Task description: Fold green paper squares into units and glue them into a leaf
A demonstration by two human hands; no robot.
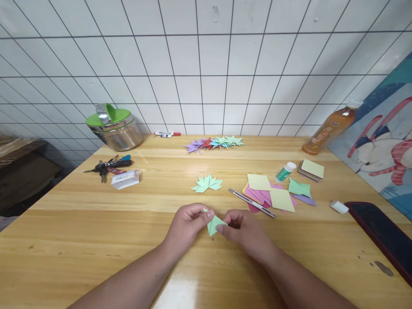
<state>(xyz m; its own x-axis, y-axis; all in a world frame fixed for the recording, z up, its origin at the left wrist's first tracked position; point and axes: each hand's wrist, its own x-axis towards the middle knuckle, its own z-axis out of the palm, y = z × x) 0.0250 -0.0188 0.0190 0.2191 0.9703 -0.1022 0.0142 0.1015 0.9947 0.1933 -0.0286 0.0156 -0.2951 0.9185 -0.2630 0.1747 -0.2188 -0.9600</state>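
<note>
A small piece of folded green paper (212, 225) is held between my two hands above the near middle of the table. My left hand (189, 221) pinches its upper left corner between thumb and fingers. On the other side, my right hand (243, 231) pinches its right corner. Fold lines cross the paper. Just beyond my hands lies a fan of folded green paper pieces (207, 183) with pointed tips. Farther back, a row of similar folded paper pieces (214, 143) in purple, red, blue and green lies near the wall.
Right of my hands are a utility knife (252, 202), loose paper sheets (282, 200), a glue stick (286, 171), its white cap (339, 207), a sticky-note stack (311, 169), a bottle (331, 128) and a phone (383, 236). Leftward are keys (103, 168), a small box (125, 179) and a metal pot (119, 133); markers (167, 134) lie by the wall.
</note>
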